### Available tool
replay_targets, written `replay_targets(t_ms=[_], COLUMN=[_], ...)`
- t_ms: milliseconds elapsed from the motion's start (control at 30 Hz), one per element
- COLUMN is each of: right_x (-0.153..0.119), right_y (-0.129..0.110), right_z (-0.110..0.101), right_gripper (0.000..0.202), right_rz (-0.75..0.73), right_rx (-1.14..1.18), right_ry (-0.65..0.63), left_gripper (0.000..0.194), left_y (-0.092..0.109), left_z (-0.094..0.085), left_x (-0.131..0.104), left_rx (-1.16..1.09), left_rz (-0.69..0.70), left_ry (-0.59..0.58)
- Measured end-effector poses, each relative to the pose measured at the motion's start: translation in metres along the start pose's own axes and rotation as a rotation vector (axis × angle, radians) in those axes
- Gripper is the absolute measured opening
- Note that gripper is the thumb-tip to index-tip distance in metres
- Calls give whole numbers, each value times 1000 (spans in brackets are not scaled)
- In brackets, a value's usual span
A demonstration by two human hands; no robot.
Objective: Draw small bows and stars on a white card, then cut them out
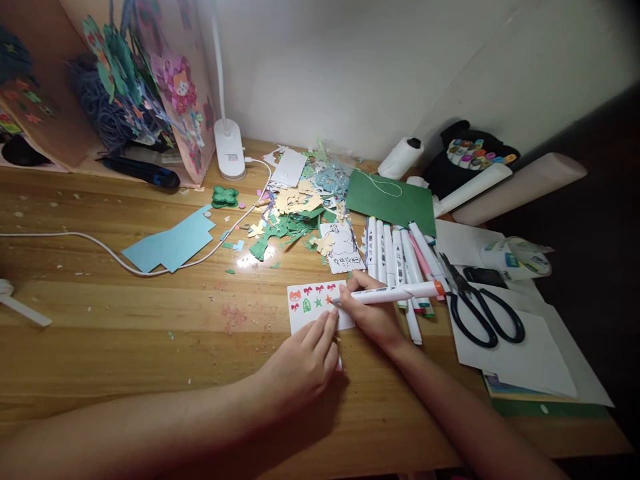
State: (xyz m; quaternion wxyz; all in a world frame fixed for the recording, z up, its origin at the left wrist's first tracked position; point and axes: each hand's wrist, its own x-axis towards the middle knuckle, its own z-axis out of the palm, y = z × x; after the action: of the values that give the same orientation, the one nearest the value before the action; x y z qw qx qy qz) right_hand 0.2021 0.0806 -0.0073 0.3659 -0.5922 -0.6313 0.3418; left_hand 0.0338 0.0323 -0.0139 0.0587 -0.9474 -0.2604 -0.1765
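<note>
A small white card [298, 323] lies on the wooden table, with red bows, an orange animal face, a green tag shape, a green star and an orange star drawn on it. My right hand [373, 313] grips a white marker [395, 293] with an orange end. Its tip meets the card at the orange star. Fingers stretched, my left hand [313, 350] rests on the card's lower part and covers some of it. A bit of white shows under the edge of that palm; what it is cannot be made out.
Several markers [383, 250] lie right of the card, beside black-handled scissors [483, 313] on white paper [535, 347]. Paper scraps [295, 213] are heaped behind. A light-blue sheet [170, 240], a white cable [90, 243] and a lamp base [230, 150] are to the left.
</note>
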Motion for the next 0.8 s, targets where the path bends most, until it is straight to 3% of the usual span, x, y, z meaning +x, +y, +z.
replay_targets(t_ms=[500,700,800], right_x=[0,-1,-2], right_y=[1,0,0], right_z=[0,-4,-7], right_gripper=[28,32,30], right_rz=[-30,-34,11], right_rx=[4,150,173], right_ry=[26,160,118], left_gripper=[28,29,27], left_y=[0,2,4], left_z=[2,-3,-7], left_x=[-1,-1,-1], left_rx=[-4,99,182], left_rz=[0,34,61], left_ry=[42,-40,-54])
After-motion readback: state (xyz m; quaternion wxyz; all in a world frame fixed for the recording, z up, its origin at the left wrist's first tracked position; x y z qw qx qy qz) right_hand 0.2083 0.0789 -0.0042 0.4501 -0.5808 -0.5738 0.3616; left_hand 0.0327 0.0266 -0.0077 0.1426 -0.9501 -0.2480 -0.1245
